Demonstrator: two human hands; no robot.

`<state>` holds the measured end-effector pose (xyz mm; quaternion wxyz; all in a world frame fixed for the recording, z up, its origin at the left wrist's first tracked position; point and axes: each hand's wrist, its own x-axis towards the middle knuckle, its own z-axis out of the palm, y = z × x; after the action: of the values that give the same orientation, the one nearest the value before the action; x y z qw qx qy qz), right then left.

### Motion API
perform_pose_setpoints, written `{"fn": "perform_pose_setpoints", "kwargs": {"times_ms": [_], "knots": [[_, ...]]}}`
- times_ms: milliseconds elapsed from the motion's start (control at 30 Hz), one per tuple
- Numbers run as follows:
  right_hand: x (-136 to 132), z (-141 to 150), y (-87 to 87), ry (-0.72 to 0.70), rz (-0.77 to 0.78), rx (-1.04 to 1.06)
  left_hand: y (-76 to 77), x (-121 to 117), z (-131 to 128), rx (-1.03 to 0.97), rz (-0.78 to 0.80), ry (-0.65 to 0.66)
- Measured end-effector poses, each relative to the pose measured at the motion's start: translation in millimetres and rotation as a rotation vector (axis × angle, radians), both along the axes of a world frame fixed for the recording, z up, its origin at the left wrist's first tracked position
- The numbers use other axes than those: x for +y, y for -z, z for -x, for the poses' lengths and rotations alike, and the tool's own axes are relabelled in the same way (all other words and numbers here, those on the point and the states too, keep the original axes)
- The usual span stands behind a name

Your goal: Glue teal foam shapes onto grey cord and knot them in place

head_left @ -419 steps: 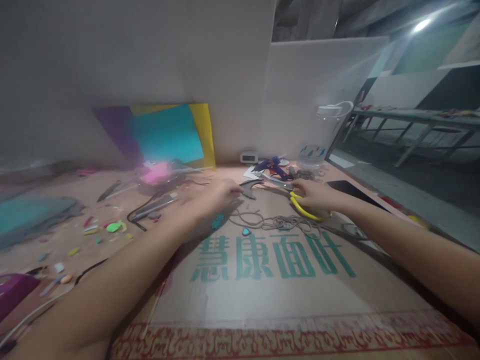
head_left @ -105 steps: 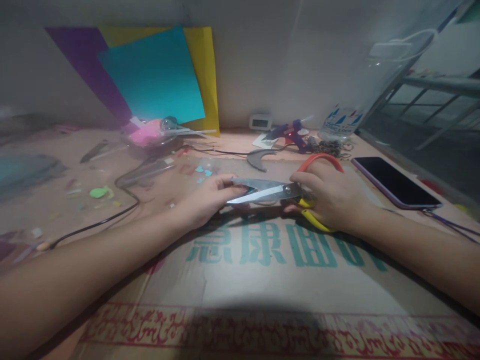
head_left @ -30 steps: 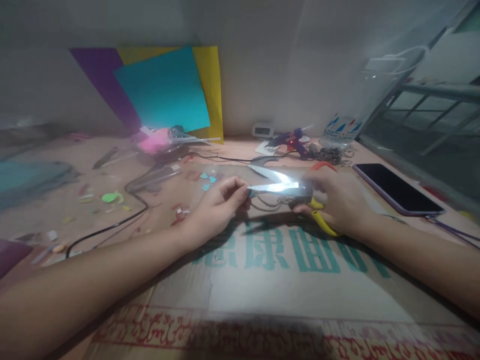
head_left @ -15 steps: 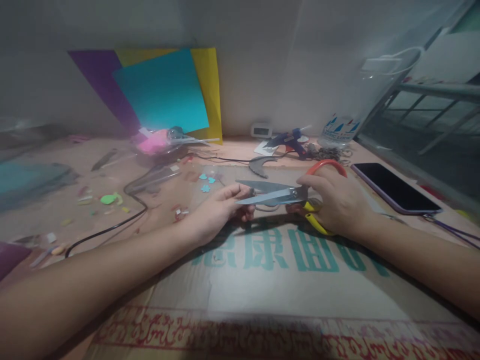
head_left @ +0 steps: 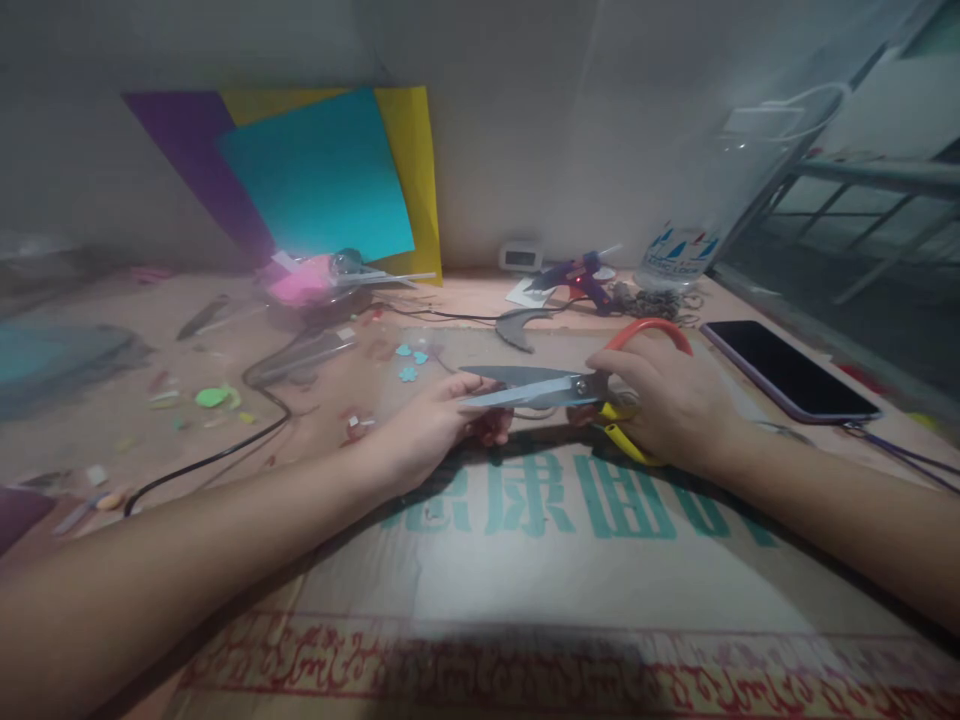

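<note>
My right hand [head_left: 667,400] grips a pair of scissors [head_left: 559,388] with one orange and one yellow handle. Their blades are slightly parted and point left, across the fingers of my left hand [head_left: 450,420]. That hand is pinched closed beside the blades. A thin grey curved edge [head_left: 536,414] shows just under the blades between both hands, but what my left fingers hold is mostly hidden. Beyond the scissors lies a grey crescent-shaped piece [head_left: 523,328]. Small blue cut-outs [head_left: 409,360] lie to the left of it.
Printed cardboard [head_left: 480,590] covers the table under my hands. At right lies a phone [head_left: 791,370]; behind are a glue gun [head_left: 581,280], a chain [head_left: 652,303] and a clear plastic container [head_left: 682,230]. A black cord [head_left: 217,458] and scraps spread left. Coloured sheets [head_left: 322,185] lean against the wall.
The scissors and both hands have shifted slightly left in view, and the gap between the blades looks a little narrower. The whole view has moved a little too.
</note>
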<state>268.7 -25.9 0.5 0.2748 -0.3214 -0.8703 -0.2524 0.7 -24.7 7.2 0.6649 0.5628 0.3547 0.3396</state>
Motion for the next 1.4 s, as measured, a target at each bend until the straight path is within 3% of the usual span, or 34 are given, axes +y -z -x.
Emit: {"fn": "perform_pose_setpoints", "kwargs": {"times_ms": [467,700,933,1067,1200,1400], "knots": [[-1.8,-2.0,1.1,0.023,0.044,0.002,-0.9,-0.8,0.1,-0.036,0.02,-0.017],[-4.1,-3.2,-0.1,0.052,0.003,-0.048,7.7,3.8,1.9,-0.072,0.061,-0.022],[-5.1,5.8,-10.9,0.197,0.265,0.077,6.4,4.2,3.3,-0.134,0.114,-0.026],[10.3,-6.8,-17.4,0.344,0.41,0.219,1.8,6.8,6.5,-0.019,-0.079,-0.079],[36.6,-40.6,-8.7,0.498,0.496,0.146,0.2,13.5,13.0,0.246,-0.302,-0.102],[63.9,-78.4,2.7,0.473,0.637,0.153,2.1,21.5,18.1,0.42,-0.366,-0.103]]}}
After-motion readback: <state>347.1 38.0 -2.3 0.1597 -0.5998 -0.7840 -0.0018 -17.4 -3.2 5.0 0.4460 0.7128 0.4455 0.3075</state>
